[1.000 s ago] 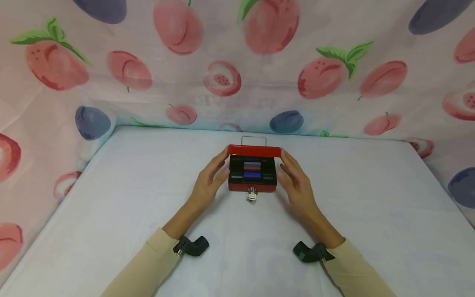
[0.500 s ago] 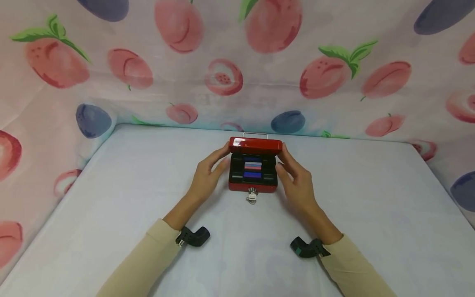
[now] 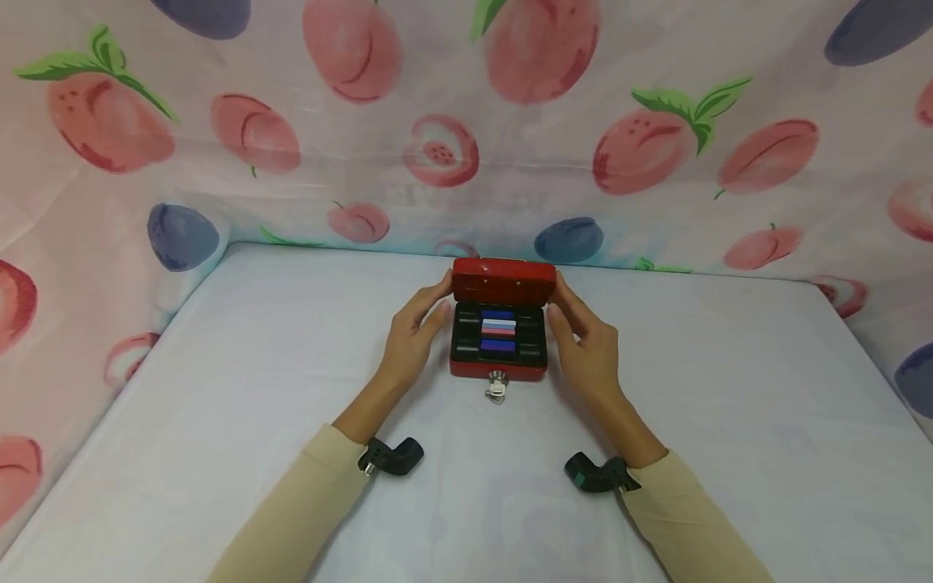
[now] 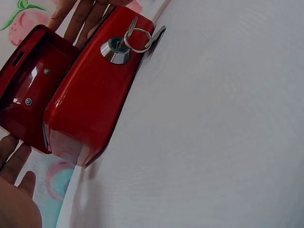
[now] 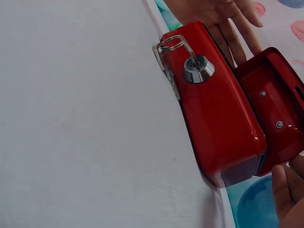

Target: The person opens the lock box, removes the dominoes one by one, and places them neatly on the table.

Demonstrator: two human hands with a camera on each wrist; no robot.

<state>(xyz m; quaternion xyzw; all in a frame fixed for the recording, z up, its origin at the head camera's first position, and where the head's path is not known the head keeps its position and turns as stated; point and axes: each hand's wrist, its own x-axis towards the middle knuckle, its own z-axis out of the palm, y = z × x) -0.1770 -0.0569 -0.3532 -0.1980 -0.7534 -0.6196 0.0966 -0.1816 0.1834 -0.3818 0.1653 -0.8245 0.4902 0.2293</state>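
Note:
A small red metal cash box point(image 3: 466, 370) stands at the middle of the table in the head view, its lid point(image 3: 504, 283) raised. Inside, a black tray point(image 3: 466, 332) carries blue, white and reddish strips. On the box's left, my left hand point(image 3: 408, 344) touches the lid's side with extended fingertips. My right hand point(image 3: 592, 352) does likewise on the right, thumb beside the box. A key sits in the front lock point(image 5: 199, 71), with a ring and another key point(image 4: 154, 39) hanging from it. The wrist views show two screws inside the lid.
A white cloth point(image 3: 466, 502) covers the table. Behind it and at the sides hangs a curtain point(image 3: 525, 178) printed with peaches and blue fruit. Both wrists wear black camera mounts, the left mount point(image 3: 394, 457) and the right mount point(image 3: 599, 474).
The lid has swung further up and back, showing its inner face. Both hands' fingertips have moved along with it at its sides. The wire handle on the lid has gone mostly out of sight.

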